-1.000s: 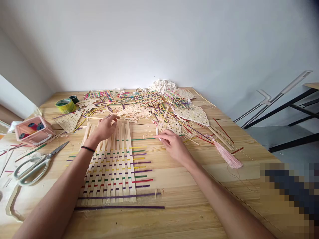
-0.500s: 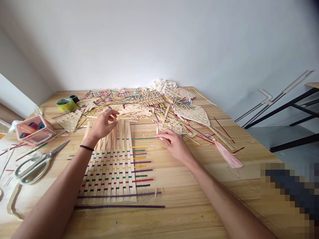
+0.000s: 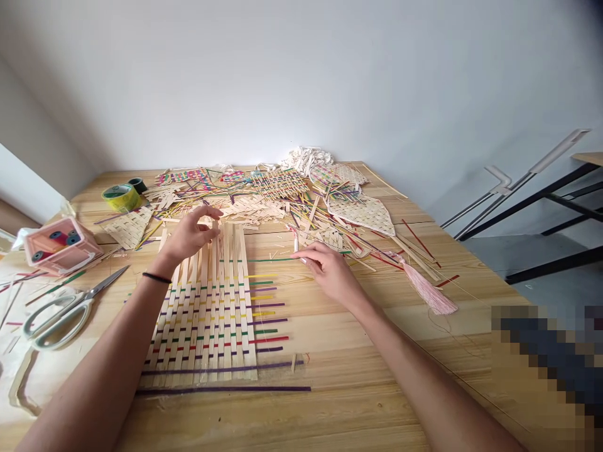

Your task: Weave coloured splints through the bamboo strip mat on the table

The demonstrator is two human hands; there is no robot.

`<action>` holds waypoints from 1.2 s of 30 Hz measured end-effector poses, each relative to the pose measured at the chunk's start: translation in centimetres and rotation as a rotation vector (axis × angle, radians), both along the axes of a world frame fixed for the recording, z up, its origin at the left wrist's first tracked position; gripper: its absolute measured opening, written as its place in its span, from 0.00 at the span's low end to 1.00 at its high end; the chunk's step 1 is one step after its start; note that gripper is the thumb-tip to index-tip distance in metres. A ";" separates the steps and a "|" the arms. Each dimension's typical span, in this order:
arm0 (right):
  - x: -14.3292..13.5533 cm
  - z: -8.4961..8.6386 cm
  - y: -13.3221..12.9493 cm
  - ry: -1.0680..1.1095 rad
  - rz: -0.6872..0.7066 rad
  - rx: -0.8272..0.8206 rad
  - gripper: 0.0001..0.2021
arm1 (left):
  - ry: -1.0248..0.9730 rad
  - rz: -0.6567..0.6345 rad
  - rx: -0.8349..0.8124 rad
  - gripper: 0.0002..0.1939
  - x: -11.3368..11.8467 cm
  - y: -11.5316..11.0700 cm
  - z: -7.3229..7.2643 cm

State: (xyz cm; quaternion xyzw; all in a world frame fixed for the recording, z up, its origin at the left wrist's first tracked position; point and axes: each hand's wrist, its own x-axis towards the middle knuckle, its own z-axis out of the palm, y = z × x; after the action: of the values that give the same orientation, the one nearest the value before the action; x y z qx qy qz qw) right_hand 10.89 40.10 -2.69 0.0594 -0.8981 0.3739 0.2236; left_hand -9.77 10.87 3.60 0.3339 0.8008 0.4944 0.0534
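Note:
A woven mat [image 3: 214,320] of pale flat strips, crossed by purple, yellow, green and red strips, lies on the table. At its far end my left hand [image 3: 191,235] is closed, thumb and fingers curled round the ends of raised pale strips [image 3: 216,227]. To the right of the mat, my right hand [image 3: 330,273] pinches a thin green strip [image 3: 268,260], whose left part runs in among the pale strips. A small white stick-like thing [image 3: 296,242] shows at the right fingertips; I cannot tell whether it is held.
Scissors [image 3: 78,311], a pink box [image 3: 63,248] with spools and a yellow tape roll [image 3: 121,197] lie left. Loose strips [image 3: 257,210] are heaped at the back. A woven fan [image 3: 362,216] and a pink tassel [image 3: 431,289] lie right.
The view has shifted slightly. Both hands keep nearly the same places and grips, and the green strip lies much as before.

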 end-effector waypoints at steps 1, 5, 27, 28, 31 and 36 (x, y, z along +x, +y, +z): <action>0.0 0.0 0.0 0.001 -0.001 0.000 0.18 | -0.018 0.000 0.003 0.22 0.0 0.0 0.0; 0.0 0.0 -0.1 0.006 -0.001 -0.003 0.17 | -0.050 -0.018 -0.023 0.25 -0.3 -0.1 -0.3; 0.0 -0.2 -0.1 -0.002 -0.007 -0.008 0.18 | -0.196 -0.213 -0.190 0.30 -0.6 -0.4 -0.7; 0.0 -0.2 -0.1 -0.003 -0.009 -0.007 0.18 | -0.215 -0.219 -0.205 0.31 -0.5 -0.4 -0.7; -0.1 -0.2 -0.1 0.003 -0.018 -0.005 0.18 | -0.277 -0.234 -0.239 0.33 -0.3 -0.3 -0.6; 0.0 -0.2 -0.1 0.007 -0.019 -0.001 0.18 | -0.332 -0.248 -0.246 0.37 0.0 -0.3 -0.2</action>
State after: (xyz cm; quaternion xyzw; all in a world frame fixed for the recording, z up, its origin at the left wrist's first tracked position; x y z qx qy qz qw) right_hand 10.84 40.00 -2.89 0.0520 -0.8976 0.3721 0.2305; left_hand -9.74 10.54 3.36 0.3347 0.7881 0.4307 0.2851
